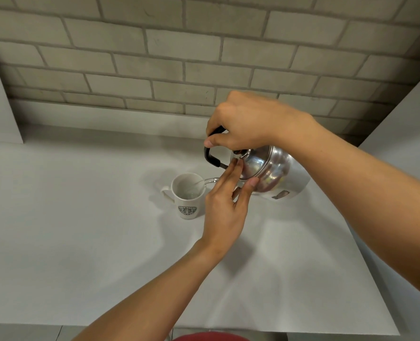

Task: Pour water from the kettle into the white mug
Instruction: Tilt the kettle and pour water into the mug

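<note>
Stainless steel kettle [273, 168] is tilted over the white mug [188, 195] on the worktop [81, 217], its black handle [210, 156] clasped in the right hand [248, 121], its lid steadied by the left hand's [225, 205] extended fingers [233, 172].

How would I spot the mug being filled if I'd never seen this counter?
Find the white counter below the brick wall. Near its middle, left of the tilted steel kettle, stands the white mug. It alone bears a round green logo, its handle pointing left.
</note>
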`<state>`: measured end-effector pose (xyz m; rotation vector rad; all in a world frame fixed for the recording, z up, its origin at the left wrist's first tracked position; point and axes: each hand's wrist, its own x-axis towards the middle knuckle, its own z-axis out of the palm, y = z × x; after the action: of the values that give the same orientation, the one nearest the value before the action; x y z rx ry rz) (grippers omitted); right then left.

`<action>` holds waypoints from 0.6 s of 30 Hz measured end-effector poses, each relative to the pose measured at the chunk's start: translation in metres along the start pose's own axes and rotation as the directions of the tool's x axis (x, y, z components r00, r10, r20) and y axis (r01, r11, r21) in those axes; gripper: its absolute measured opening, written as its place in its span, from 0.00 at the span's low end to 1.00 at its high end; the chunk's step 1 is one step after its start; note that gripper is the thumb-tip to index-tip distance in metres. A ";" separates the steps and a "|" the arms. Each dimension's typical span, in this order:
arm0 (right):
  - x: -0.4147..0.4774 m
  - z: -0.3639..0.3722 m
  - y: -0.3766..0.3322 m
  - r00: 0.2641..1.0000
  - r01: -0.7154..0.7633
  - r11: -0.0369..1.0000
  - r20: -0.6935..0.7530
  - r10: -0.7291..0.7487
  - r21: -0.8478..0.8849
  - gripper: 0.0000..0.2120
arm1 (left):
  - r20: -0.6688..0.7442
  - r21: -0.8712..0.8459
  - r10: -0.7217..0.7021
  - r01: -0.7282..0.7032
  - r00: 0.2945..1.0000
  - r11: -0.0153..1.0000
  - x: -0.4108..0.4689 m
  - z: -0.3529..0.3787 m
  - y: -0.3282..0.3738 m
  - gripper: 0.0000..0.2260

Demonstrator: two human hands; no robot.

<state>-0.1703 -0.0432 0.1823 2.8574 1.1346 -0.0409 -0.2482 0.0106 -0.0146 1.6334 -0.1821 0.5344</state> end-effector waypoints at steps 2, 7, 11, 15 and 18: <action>0.000 0.001 0.000 1.000 -0.002 1.000 0.006 0.002 0.003 0.14 | 0.001 -0.022 -0.013 0.013 1.000 1.000 -0.001 0.000 0.001 0.22; 0.001 0.003 0.000 1.000 0.012 1.000 0.014 -0.012 -0.027 0.15 | -0.008 -0.017 -0.009 0.009 1.000 1.000 -0.002 0.000 0.002 0.21; 0.001 0.002 -0.001 1.000 0.017 0.999 0.010 -0.017 -0.040 0.16 | -0.020 -0.020 0.006 -0.007 1.000 1.000 -0.003 0.001 0.005 0.21; 0.001 0.002 -0.002 1.000 0.013 0.999 -0.010 -0.013 -0.043 0.15 | -0.026 -0.031 0.008 -0.009 1.000 0.999 -0.003 0.000 0.006 0.21; 0.002 0.002 -0.002 1.000 0.013 0.999 -0.017 -0.014 -0.047 0.15 | -0.034 -0.019 0.016 -0.016 0.999 1.000 -0.002 0.001 0.006 0.21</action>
<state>-0.1698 -0.0405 0.1806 2.8144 1.1422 0.0093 -0.2524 0.0087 -0.0104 1.6041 -0.1747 0.5705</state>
